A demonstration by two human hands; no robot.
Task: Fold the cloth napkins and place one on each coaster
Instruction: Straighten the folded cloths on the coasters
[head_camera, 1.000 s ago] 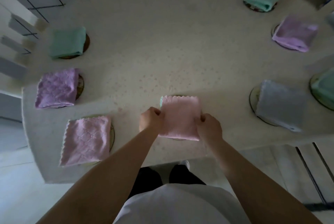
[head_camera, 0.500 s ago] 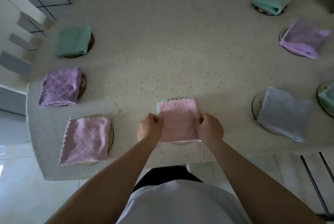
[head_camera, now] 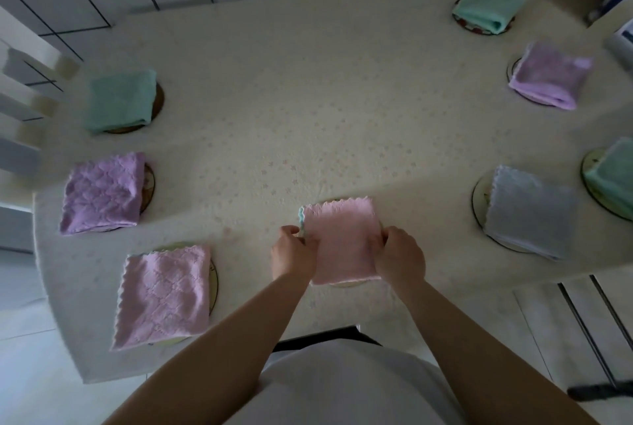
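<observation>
The left hand [head_camera: 293,253] and right hand [head_camera: 400,255] each pinch a side edge of the folded pink napkin [head_camera: 342,239], fingers curled over its rim. The napkin lies flat on a coaster [head_camera: 346,283] near the table's [head_camera: 308,99] front edge, the coaster's rim peeking out at the napkin's near and far sides. A thin teal border shows at its left far corner. To the left, another pink napkin [head_camera: 164,294] sits close to the front edge; a grey napkin [head_camera: 531,212] lies to the right. Purple and green napkins line both side edges. The table's wide middle is bare tablecloth.
</observation>
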